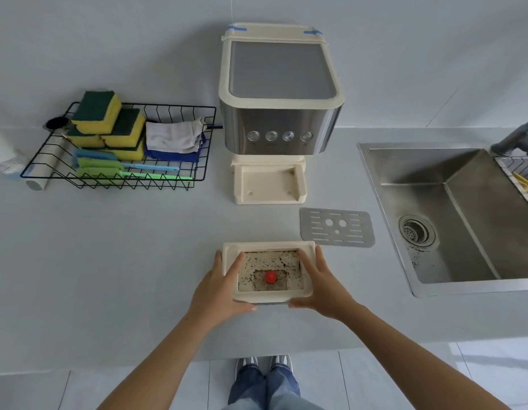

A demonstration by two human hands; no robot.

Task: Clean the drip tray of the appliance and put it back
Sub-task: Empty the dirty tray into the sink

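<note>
A cream drip tray [268,246] sits on the grey counter in front of me, its inside speckled with dark grounds around a red float [270,277]. My left hand [219,287] grips its left side, thumb under the near edge. My right hand [319,281] grips its right side the same way. The tray's metal grate [336,226] lies flat on the counter just behind and to the right. The cream and steel appliance [279,113] stands at the back, its tray base [268,186] bare.
A black wire basket [43,149] at the left holds yellow-green sponges [109,122], folded cloths [174,137] and brushes [123,170]. A steel sink [452,217] is set into the counter at the right, dark specks near its drain. The counter's front edge runs just below my forearms.
</note>
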